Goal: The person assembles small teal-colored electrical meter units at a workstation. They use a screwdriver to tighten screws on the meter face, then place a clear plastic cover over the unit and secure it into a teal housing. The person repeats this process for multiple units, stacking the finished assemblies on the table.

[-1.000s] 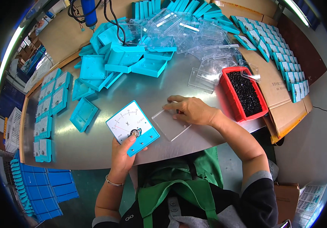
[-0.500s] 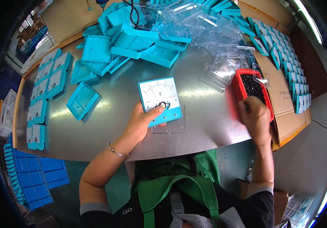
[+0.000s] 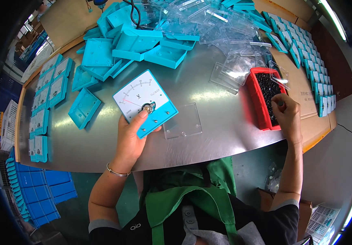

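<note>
My left hand (image 3: 132, 132) is closed on a panel voltmeter (image 3: 145, 100) with a white dial and a turquoise housing. The meter is tilted, and my thumb presses by the round metal part at the needle's pivot. A clear plastic cover (image 3: 183, 121) lies on the metal table to the right of that hand. Over the right side of a red bin (image 3: 264, 115) my right hand (image 3: 287, 113) has its fingers pinched together. The bin holds small black parts (image 3: 268, 90). What sits between those fingertips is too small to make out.
Turquoise housings (image 3: 137, 43) and clear covers (image 3: 235, 34) are heaped at the back. A single housing (image 3: 84, 108) lies at the left. Finished-looking meters stand in rows on the left edge (image 3: 57, 87) and on cardboard at the right (image 3: 321, 87).
My left hand has moved left and turned the voltmeter counterclockwise. My right hand has shifted right over the red bin, with its fingers now pinched.
</note>
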`<control>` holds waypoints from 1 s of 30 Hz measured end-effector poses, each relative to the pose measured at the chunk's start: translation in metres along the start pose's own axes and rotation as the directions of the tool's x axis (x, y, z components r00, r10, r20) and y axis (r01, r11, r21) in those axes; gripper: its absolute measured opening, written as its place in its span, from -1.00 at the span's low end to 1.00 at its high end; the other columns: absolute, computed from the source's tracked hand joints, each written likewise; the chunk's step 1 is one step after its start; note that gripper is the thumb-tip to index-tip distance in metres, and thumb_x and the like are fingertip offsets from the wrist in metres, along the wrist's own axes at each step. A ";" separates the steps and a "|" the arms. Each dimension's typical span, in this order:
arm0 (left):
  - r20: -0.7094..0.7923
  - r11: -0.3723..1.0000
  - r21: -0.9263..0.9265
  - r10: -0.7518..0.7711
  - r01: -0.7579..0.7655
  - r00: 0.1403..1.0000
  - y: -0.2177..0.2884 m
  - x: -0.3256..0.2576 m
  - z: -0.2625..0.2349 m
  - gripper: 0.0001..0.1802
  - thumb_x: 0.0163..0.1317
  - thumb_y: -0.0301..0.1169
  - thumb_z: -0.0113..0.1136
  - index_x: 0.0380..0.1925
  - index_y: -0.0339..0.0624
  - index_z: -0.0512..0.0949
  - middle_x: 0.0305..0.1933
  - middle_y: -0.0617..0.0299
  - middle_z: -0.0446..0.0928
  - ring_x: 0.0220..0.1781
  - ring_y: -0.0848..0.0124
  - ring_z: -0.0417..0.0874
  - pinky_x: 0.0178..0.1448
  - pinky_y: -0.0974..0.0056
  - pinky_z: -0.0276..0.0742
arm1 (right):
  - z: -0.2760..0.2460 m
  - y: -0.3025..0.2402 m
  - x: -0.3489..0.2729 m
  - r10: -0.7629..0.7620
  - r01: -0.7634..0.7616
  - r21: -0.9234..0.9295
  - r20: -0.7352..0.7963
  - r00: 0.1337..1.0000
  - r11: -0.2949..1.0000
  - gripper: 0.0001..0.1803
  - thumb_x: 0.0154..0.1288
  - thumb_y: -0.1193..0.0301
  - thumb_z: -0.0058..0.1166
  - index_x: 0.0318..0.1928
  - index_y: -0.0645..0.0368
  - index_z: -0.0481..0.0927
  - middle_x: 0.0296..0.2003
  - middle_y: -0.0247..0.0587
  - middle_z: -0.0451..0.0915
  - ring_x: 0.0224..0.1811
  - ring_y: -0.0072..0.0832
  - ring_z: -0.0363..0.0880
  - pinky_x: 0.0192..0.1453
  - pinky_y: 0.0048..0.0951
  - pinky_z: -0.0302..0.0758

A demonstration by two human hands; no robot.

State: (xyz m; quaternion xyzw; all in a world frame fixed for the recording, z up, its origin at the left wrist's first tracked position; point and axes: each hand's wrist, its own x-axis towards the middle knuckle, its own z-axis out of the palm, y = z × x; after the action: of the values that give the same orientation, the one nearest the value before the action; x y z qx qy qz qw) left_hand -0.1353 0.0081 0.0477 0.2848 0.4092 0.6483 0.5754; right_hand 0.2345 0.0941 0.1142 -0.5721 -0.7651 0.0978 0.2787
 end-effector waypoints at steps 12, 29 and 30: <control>-0.034 0.998 -0.048 -0.033 0.031 0.999 -0.014 0.005 -0.018 -0.55 0.18 -0.35 0.23 0.01 -0.32 0.37 -0.09 0.09 0.54 -0.17 0.32 0.66 -0.26 0.19 0.69 | 0.112 -0.098 -0.023 -0.566 0.417 0.430 0.315 0.762 0.801 -0.74 -0.09 0.66 0.15 -0.29 0.18 0.57 -0.33 -0.17 0.53 -0.38 -0.18 0.57 -0.34 -0.26 0.51; -0.019 0.992 -0.073 -0.107 0.105 0.994 -0.008 -0.003 -0.017 -0.58 0.19 -0.30 0.22 -0.02 -0.29 0.42 -0.15 0.13 0.57 -0.23 0.37 0.67 -0.29 0.25 0.67 | 0.126 -0.105 -0.009 -0.615 0.482 0.386 0.434 0.658 0.787 -0.87 -0.08 0.58 0.17 -0.45 0.16 0.53 -0.38 -0.20 0.48 -0.37 -0.22 0.55 -0.34 -0.26 0.50; -0.018 0.991 -0.078 -0.110 0.108 0.994 -0.007 -0.004 -0.017 -0.59 0.19 -0.32 0.22 -0.03 -0.30 0.43 -0.15 0.13 0.57 -0.23 0.37 0.67 -0.29 0.24 0.67 | 0.127 -0.110 -0.001 -0.565 0.422 0.376 0.517 0.643 0.825 -0.88 -0.08 0.56 0.18 -0.45 0.15 0.54 -0.37 -0.20 0.49 -0.37 -0.21 0.55 -0.33 -0.24 0.50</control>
State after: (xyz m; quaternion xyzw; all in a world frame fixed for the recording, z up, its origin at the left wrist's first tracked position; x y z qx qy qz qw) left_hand -0.1449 0.0012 0.0332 0.2322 0.4053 0.6344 0.6159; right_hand 0.0764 0.0789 0.0608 -0.2423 -0.9239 0.2804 0.0955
